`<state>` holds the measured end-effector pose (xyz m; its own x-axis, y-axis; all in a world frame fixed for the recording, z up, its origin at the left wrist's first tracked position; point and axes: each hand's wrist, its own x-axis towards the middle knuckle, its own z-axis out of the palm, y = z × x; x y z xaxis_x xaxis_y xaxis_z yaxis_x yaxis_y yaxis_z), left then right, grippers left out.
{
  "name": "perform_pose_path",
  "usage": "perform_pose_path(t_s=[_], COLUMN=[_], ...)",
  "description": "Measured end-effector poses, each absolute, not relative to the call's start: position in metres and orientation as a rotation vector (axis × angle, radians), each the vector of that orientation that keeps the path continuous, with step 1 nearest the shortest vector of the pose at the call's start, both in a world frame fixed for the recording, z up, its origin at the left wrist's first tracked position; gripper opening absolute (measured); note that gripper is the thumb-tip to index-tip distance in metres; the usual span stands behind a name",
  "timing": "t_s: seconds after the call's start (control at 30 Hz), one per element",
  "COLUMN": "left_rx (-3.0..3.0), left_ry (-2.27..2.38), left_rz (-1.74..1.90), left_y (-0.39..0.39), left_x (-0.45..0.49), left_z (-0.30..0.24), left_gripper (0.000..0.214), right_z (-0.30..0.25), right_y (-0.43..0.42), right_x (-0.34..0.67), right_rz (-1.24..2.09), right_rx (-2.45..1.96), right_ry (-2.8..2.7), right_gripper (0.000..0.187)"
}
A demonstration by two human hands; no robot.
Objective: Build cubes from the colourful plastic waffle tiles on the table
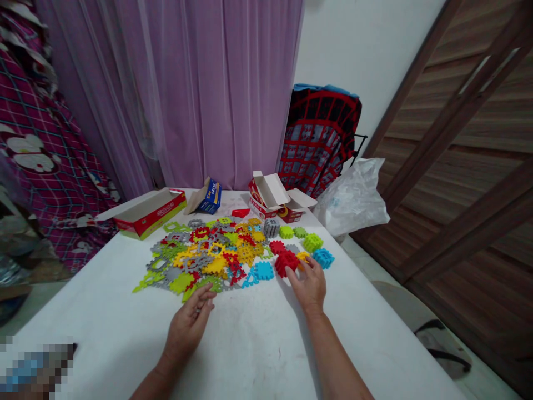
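My left hand (191, 316) rests at the near edge of a pile of flat toothed plastic building pieces (214, 265). Its fingers are loosely bent, the thumb a little apart, with nothing visible in them. Beside its fingertips lies a lime green piece (208, 284). My right hand (310, 286) reaches over the right side, thumb and fingers apart. The thumb is at a red toothed block (286, 263), and the fingertips are at a yellow piece (303, 257), partly hidden by them. Just right of that hand sits a blue toothed block (323, 258).
Lime green blocks (312, 242) and a grey stack (272, 228) stand behind my right hand. Open cardboard boxes, one red and green (156, 216), one blue (211, 195) and red ones (268, 194), line the back of the white table (250, 339). A plastic bag (353, 194) hangs by the right edge.
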<state>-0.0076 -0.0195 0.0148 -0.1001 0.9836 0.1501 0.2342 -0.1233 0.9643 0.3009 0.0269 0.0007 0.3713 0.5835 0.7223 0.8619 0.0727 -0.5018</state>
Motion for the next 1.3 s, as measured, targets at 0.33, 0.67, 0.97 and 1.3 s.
perform_pose_path(t_s=[0.33, 0.67, 0.97, 1.3], left_rx=[1.390, 1.397, 1.364, 1.367], left_ry=[1.438, 1.410, 1.390, 1.397], left_rz=[1.238, 1.258, 1.237, 1.217], left_y=[-0.0193, -0.0195, -0.0201, -0.0193], left_x=[-0.0072, -0.0070, -0.0067, -0.0087], left_z=[0.0185, 0.0197, 0.0210, 0.0188], left_gripper=[0.048, 0.045, 0.049, 0.051], right_z=[-0.0001, 0.0010, -0.0014, -0.0013], right_y=[0.0238, 0.0222, 0.0247, 0.0262], right_x=[0.2974, 0.2959, 0.2961, 0.2958], right_rz=[-0.389, -0.397, -0.409, -0.402], right_rx=[-1.639, -1.682, -1.677, -1.703], right_ry=[-1.342, -1.358, -1.346, -1.342], right_gripper=[0.033, 0.035, 0.035, 0.041])
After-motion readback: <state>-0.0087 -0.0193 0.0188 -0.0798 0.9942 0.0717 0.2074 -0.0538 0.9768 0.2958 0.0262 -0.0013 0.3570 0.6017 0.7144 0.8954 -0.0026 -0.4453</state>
